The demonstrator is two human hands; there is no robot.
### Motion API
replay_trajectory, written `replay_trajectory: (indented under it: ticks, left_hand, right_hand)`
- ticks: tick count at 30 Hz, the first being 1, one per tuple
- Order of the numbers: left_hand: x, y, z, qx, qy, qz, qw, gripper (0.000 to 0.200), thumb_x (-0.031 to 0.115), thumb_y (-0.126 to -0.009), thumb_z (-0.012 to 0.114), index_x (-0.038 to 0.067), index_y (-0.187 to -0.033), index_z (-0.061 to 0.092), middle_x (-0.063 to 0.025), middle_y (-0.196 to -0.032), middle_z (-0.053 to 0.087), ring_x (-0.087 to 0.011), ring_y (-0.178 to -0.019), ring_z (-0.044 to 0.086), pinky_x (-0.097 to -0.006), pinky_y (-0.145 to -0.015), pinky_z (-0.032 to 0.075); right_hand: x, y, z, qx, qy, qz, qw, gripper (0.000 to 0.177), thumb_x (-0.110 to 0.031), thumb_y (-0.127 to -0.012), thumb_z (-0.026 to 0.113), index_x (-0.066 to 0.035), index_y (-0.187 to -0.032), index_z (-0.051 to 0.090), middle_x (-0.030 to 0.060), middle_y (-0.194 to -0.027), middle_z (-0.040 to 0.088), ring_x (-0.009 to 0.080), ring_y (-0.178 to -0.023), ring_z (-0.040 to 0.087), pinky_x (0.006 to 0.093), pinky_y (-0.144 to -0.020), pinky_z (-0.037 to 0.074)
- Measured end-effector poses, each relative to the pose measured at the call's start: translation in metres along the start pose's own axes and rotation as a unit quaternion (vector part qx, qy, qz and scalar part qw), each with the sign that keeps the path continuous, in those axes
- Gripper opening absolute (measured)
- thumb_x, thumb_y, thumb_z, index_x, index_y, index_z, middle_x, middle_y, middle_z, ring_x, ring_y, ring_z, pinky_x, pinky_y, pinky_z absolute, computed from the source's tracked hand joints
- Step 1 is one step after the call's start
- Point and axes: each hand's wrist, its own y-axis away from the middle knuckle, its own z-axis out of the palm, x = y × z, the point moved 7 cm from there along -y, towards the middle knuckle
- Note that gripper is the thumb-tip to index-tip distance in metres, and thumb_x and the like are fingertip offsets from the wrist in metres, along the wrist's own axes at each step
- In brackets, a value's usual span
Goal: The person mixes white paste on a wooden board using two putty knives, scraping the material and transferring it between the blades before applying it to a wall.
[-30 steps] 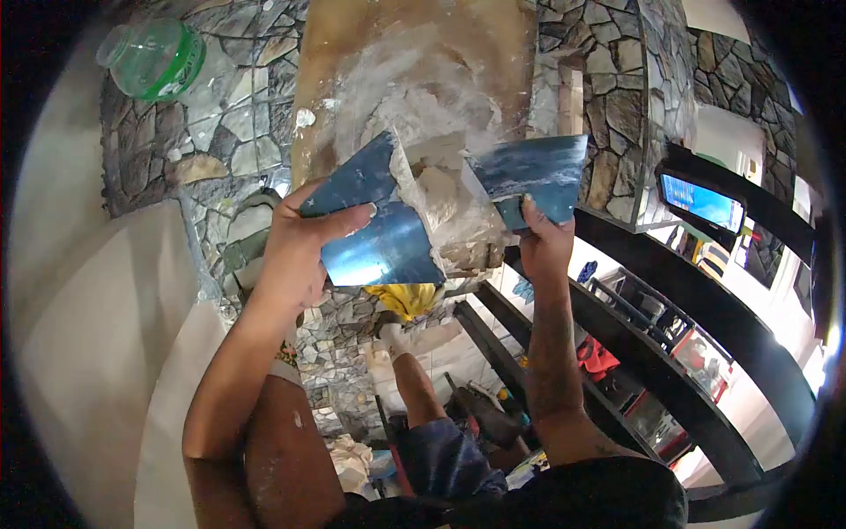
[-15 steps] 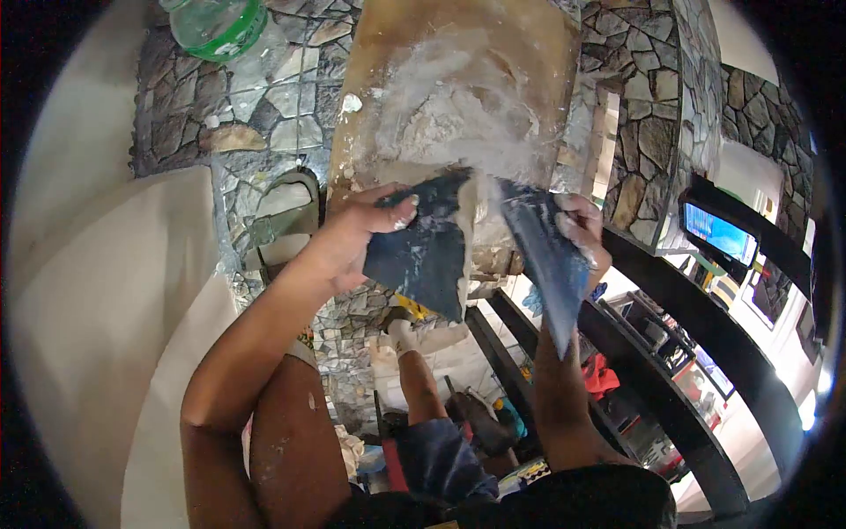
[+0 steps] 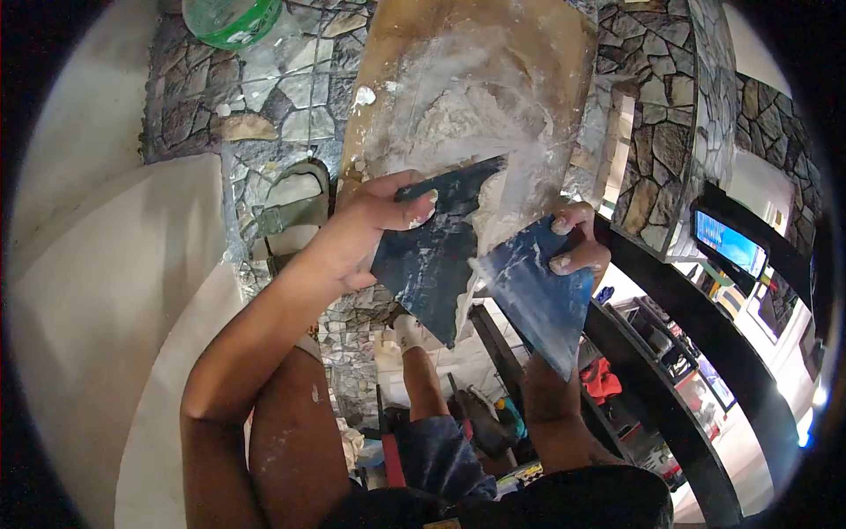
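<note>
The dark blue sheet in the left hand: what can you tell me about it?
The dark blue sheet is flat, thin and angular, smooth and stiff-looking, perhaps plastic or metal. Whitish streaks mark its face, and thick, pale paste lines its right edge. It is held at a tilt, overlapping the near end of the dusty board in view. The left hand grips its left side, thumb on the face. A second blue sheet meets or nearly meets the pasted edge.

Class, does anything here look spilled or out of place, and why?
A white blob sits at the left edge of the brown board, apart from the main smear; pale flecks mark the left leg. Both resemble stray splatter.
</note>
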Motion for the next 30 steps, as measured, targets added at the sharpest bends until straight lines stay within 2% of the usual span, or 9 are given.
replay_trajectory:
  ticks: [4, 7, 9, 11, 14, 19, 20, 27, 30]
  left_hand:
    - [0.009, -0.001, -0.012, 0.041, -0.023, 0.055, 0.997, 0.028, 0.013, -0.079, 0.062, 0.001, -0.103, 0.054, -0.0028, -0.084, 0.058, -0.0098, -0.074, 0.056, -0.0239, -0.067, 0.046]
    - [0.029, 0.005, -0.016, 0.114, -0.055, 0.135, 0.983, 0.025, 0.009, -0.078, 0.063, 0.002, -0.1, 0.054, -0.0015, -0.084, 0.057, -0.0088, -0.074, 0.054, -0.0228, -0.067, 0.045]
    - [0.042, 0.007, -0.031, 0.171, -0.071, 0.192, 0.964, 0.023, 0.006, -0.076, 0.064, 0.003, -0.097, 0.053, -0.0008, -0.085, 0.057, -0.0084, -0.073, 0.054, -0.0221, -0.066, 0.044]
    - [0.055, 0.011, -0.023, 0.131, -0.137, 0.223, 0.956, 0.025, 0.0, -0.074, 0.065, 0.004, -0.096, 0.053, -0.0003, -0.084, 0.057, -0.0083, -0.073, 0.054, -0.0215, -0.066, 0.043]
    - [0.066, 0.011, -0.015, 0.085, -0.187, 0.249, 0.946, 0.029, -0.005, -0.071, 0.065, 0.005, -0.095, 0.052, 0.0003, -0.082, 0.057, -0.0082, -0.073, 0.054, -0.0214, -0.067, 0.044]
    - [0.059, 0.007, -0.022, 0.097, -0.115, 0.213, 0.965, 0.033, -0.008, -0.067, 0.066, 0.001, -0.098, 0.058, -0.003, -0.083, 0.063, -0.0098, -0.072, 0.059, -0.0218, -0.069, 0.046]
    - [0.058, 0.006, -0.025, 0.1, -0.104, 0.216, 0.966, 0.03, -0.007, -0.067, 0.066, 0.0, -0.095, 0.062, -0.0048, -0.084, 0.065, -0.0105, -0.073, 0.06, -0.0222, -0.068, 0.046]
    - [0.056, 0.008, -0.026, 0.126, -0.083, 0.171, 0.974, 0.015, 0.003, -0.074, 0.065, 0.001, -0.089, 0.063, -0.0019, -0.078, 0.062, -0.0094, -0.069, 0.057, -0.0232, -0.064, 0.046]
    - [0.054, 0.006, -0.04, 0.143, -0.069, 0.173, 0.972, 0.021, 0.007, -0.076, 0.065, 0.001, -0.096, 0.059, -0.0032, -0.082, 0.061, -0.0106, -0.072, 0.057, -0.0245, -0.065, 0.047]
  right_hand:
    - [0.009, 0.009, -0.014, 0.026, -0.008, 0.067, 0.997, 0.009, 0.004, -0.065, 0.068, -0.002, -0.066, 0.06, 0.0142, -0.095, 0.058, 0.0229, -0.088, 0.056, 0.0345, -0.079, 0.046]
    - [0.026, 0.035, -0.05, 0.155, 0.085, 0.303, 0.937, 0.008, 0.003, -0.068, 0.066, -0.001, -0.071, 0.06, 0.0102, -0.091, 0.058, 0.0172, -0.076, 0.057, 0.0287, -0.068, 0.048]
    - [0.027, 0.051, -0.065, 0.22, 0.083, 0.388, 0.891, 0.019, 0.001, -0.072, 0.063, -0.004, -0.09, 0.059, 0.0033, -0.078, 0.06, 0.0105, -0.06, 0.055, 0.0235, -0.05, 0.044]
    - [0.019, 0.043, -0.052, 0.25, 0.049, 0.425, 0.869, 0.014, 0.005, -0.079, 0.054, -0.004, -0.089, 0.057, 0.0005, -0.079, 0.058, 0.006, -0.058, 0.052, 0.0185, -0.042, 0.037]
    - [0.019, 0.035, -0.042, 0.208, 0.03, 0.402, 0.891, 0.016, 0.004, -0.075, 0.058, -0.004, -0.09, 0.057, 0.0003, -0.075, 0.058, 0.0047, -0.054, 0.05, 0.0179, -0.038, 0.034]
    - [0.011, 0.027, -0.017, 0.152, 0.135, 0.399, 0.894, 0.022, 0.003, -0.074, 0.059, -0.002, -0.095, 0.056, 0.0012, -0.084, 0.059, 0.0079, -0.07, 0.055, 0.0214, -0.06, 0.045]
    - [0.012, 0.032, -0.016, 0.066, 0.19, 0.439, 0.876, 0.031, 0.003, -0.073, 0.059, -0.001, -0.103, 0.054, 0.0023, -0.093, 0.059, 0.0097, -0.082, 0.056, 0.0246, -0.075, 0.045]
    - [0.01, 0.03, 0.015, 0.131, 0.14, 0.52, 0.833, 0.03, 0.004, -0.068, 0.063, -0.001, -0.098, 0.059, 0.0003, -0.084, 0.062, 0.0095, -0.077, 0.057, 0.0235, -0.071, 0.046]
    - [0.012, 0.038, 0.001, 0.069, 0.237, 0.511, 0.823, 0.029, 0.005, -0.066, 0.064, -0.001, -0.094, 0.061, 0.0005, -0.081, 0.062, 0.0087, -0.073, 0.057, 0.0238, -0.069, 0.046]
